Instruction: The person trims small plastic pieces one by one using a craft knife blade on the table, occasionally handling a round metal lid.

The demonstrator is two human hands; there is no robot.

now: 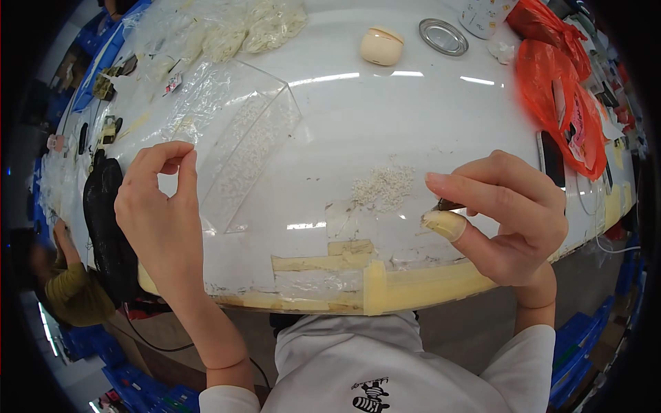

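Observation:
My left hand (162, 213) is raised over the left side of the white table, thumb and forefinger tips pressed together. Whatever is between them, if anything, is too small to make out. Beyond that hand lies a clear plastic bag (241, 165) with many tiny white pieces in it. On the right, my right hand (509, 213) grips a small dark pointed thing (449, 204), mostly hidden by the fingers. Yellow tape (444, 224) wraps its thumb tip. A loose pile of tiny white pieces (385, 187) lies between the hands, nearer the right one.
At the back stand a round beige container (381, 47) and a round metal lid (443, 36). Red plastic bags (544, 89) and a phone (549, 158) lie right. A black pouch (107, 220) lies left. Yellow tape (441, 279) lines the front edge. Another person's sleeve (76, 296) shows left.

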